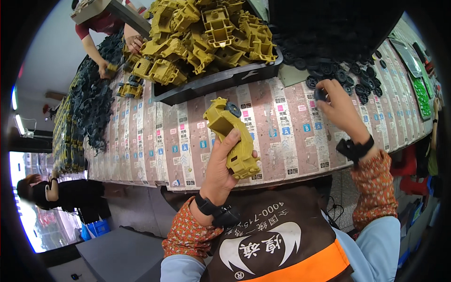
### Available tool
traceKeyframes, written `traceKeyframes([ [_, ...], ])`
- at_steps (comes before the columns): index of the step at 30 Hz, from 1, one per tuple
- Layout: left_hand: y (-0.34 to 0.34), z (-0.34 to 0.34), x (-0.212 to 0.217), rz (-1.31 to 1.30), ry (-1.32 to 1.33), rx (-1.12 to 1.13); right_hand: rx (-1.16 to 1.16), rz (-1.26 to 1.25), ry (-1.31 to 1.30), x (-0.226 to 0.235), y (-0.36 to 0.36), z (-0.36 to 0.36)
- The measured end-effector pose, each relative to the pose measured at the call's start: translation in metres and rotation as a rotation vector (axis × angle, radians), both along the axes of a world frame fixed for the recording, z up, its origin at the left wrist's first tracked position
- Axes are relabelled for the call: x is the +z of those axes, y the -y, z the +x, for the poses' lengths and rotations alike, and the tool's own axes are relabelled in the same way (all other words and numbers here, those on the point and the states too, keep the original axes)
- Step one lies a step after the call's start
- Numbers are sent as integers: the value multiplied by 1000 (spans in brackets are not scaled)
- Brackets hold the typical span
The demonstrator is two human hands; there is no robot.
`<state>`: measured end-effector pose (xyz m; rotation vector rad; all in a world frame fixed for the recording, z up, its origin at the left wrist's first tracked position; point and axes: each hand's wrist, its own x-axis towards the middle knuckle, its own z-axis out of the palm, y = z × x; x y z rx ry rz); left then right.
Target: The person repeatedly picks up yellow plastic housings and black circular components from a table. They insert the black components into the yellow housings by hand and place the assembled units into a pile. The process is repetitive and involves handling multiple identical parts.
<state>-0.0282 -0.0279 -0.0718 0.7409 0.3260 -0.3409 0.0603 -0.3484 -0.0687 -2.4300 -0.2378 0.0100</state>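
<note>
My left hand [219, 162] is wrapped round a yellow toy truck body [229, 136], held tilted above the table. One dark wheel [233, 110] sits at the far end of its right side. Over to the right, my right hand [342, 107] pinches a loose black toy wheel [320, 95] between thumb and fingers. Just beyond that hand lies a scattered heap of black wheels [342, 75], spilling from a larger dark pile. The fingers of my left hand are partly hidden behind the truck body.
A black bin [221, 81] heaped with yellow truck bodies [188, 44] stands on the paper-covered table [188, 162]. A yellow truck [130, 90] with wheels is left of it. Dark parts [91, 117] cover the table's left, where another person's hand [104, 70] works. Green parts [420, 96] lie far right.
</note>
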Motion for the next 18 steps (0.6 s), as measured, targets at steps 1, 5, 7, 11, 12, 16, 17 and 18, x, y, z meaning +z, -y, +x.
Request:
traceKeyframes([
  [1,0,0,-4,-17,-6,26,8,189,-125,8,-14,-13],
  [5,6,-1,-1,95,54,52,316,772,-427,15,-69,-67],
  [7,11,-1,5,146,85,69,301,778,-505,23,-87,-85],
  [11,14,-2,4,185,134,124,249,905,-492,10,-101,-101],
  [12,13,-2,3,181,135,123,237,919,-502,8,-102,-102],
  [16,16,-5,0,165,159,141,203,952,-532,5,-106,-104],
  [17,18,-6,0,162,170,152,200,955,-536,5,-106,-104],
  [18,19,-6,-1,187,183,157,192,939,-524,4,-106,-105],
])
